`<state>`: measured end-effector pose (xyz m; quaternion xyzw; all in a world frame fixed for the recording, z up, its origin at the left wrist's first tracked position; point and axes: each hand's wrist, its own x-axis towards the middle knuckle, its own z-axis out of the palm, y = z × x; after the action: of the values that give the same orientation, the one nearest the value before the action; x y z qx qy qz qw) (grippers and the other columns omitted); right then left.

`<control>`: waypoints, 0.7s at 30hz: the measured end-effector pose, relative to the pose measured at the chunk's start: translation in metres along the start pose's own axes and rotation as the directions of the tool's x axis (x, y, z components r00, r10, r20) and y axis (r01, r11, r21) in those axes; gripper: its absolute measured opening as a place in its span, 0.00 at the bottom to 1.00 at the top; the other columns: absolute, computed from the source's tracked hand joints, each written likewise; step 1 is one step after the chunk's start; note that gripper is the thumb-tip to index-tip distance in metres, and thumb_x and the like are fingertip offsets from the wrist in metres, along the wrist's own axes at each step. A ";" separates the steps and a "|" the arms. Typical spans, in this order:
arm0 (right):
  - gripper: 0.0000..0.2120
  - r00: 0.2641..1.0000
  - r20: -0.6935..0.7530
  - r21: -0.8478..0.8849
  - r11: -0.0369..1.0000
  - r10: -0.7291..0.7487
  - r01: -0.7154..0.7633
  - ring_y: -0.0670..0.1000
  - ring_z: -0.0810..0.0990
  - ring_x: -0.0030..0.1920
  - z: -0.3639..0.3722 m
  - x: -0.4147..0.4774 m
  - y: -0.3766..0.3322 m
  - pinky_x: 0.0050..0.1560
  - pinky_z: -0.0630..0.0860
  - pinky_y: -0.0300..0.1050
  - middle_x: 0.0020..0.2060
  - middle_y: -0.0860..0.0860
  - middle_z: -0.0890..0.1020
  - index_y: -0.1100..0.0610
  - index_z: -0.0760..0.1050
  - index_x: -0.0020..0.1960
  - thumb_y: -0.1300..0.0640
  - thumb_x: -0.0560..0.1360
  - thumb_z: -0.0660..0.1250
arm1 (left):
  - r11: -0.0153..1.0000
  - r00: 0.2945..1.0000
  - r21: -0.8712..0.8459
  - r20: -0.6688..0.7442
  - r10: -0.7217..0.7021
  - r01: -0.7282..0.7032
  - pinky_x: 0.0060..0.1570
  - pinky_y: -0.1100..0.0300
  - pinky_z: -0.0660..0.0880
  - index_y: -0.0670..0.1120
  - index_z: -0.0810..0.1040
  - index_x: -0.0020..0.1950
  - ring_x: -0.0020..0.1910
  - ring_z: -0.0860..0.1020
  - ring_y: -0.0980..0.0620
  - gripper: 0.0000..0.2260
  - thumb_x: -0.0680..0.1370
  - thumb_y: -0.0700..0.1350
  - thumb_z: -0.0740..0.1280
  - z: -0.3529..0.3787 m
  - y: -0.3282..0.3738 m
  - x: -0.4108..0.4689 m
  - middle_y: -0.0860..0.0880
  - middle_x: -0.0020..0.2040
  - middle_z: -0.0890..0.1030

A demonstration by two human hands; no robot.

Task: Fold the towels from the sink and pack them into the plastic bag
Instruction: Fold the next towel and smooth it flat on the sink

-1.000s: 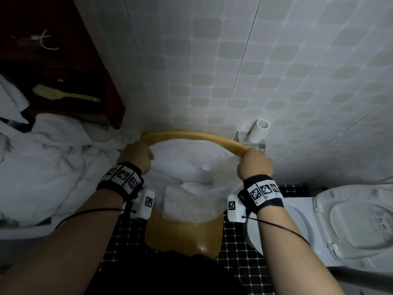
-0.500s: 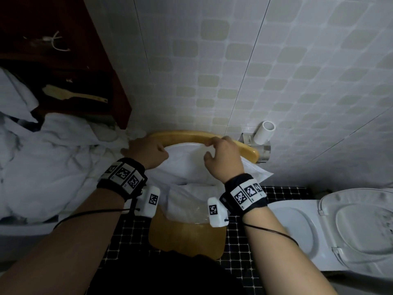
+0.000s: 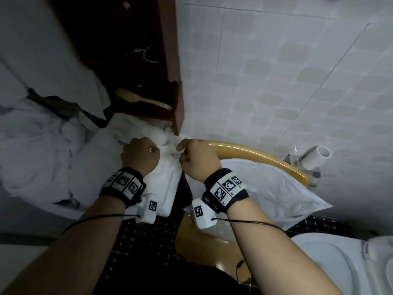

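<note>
A heap of crumpled white towels (image 3: 42, 158) fills the sink (image 3: 168, 194) on the left. My left hand (image 3: 140, 155) is closed on white towel cloth at the heap's right end. My right hand (image 3: 196, 159) pinches the same bunch of cloth (image 3: 168, 143) from the right, fingers curled. The clear plastic bag (image 3: 265, 188) lies open over the yellow wooden chair (image 3: 255, 153) to the right, with white folded cloth dimly visible inside it. Both wrists wear black bands with printed markers.
A dark wooden cabinet (image 3: 170, 60) hangs above the sink, a pale brush (image 3: 142, 101) on its shelf. A toilet (image 3: 340, 258) stands at the lower right. A paper roll holder (image 3: 316, 156) sticks out of the tiled wall. The floor has dark small tiles (image 3: 136, 241).
Both hands left the bag's rim on the chair and moved left to the towel heap, where they now grip cloth. The view swung left and closer.
</note>
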<state>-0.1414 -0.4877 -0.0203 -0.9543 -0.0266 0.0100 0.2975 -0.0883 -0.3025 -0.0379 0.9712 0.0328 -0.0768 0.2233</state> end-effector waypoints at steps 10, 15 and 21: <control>0.33 0.983 0.174 0.032 0.997 0.060 -0.066 0.63 0.78 0.66 0.114 0.085 -0.105 0.66 0.75 0.52 0.81 0.58 0.60 0.56 0.59 0.82 0.58 0.79 0.67 | 0.990 0.980 0.006 -0.142 -0.138 0.141 0.68 0.38 0.70 0.53 0.64 0.78 0.71 0.68 0.34 0.34 0.74 0.47 0.72 -0.059 -0.149 0.067 0.44 0.78 0.64; 0.42 0.985 0.061 0.113 0.980 0.159 -0.165 0.63 0.68 0.77 0.153 0.104 -0.138 0.69 0.74 0.53 0.84 0.59 0.46 0.54 0.43 0.86 0.60 0.80 0.64 | 0.995 0.982 -0.014 0.166 -0.091 0.095 0.66 0.49 0.76 0.48 0.82 0.60 0.65 0.77 0.40 0.15 0.74 0.48 0.70 -0.075 -0.217 0.104 0.41 0.66 0.79; 0.54 0.914 0.052 0.306 0.865 0.403 -0.398 0.59 0.80 0.61 0.157 0.117 -0.149 0.55 0.76 0.48 0.68 0.58 0.76 0.42 0.38 0.84 0.59 0.73 0.72 | 0.997 0.954 -0.065 0.297 0.050 -0.032 0.66 0.55 0.70 0.43 0.74 0.72 0.70 0.73 0.42 0.30 0.72 0.47 0.78 -0.081 -0.239 0.112 0.43 0.71 0.74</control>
<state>-0.0365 -0.2699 -0.0650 -0.8803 0.1759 0.0689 0.4351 0.0100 -0.0493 -0.0862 0.9419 -0.0193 -0.2166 0.2561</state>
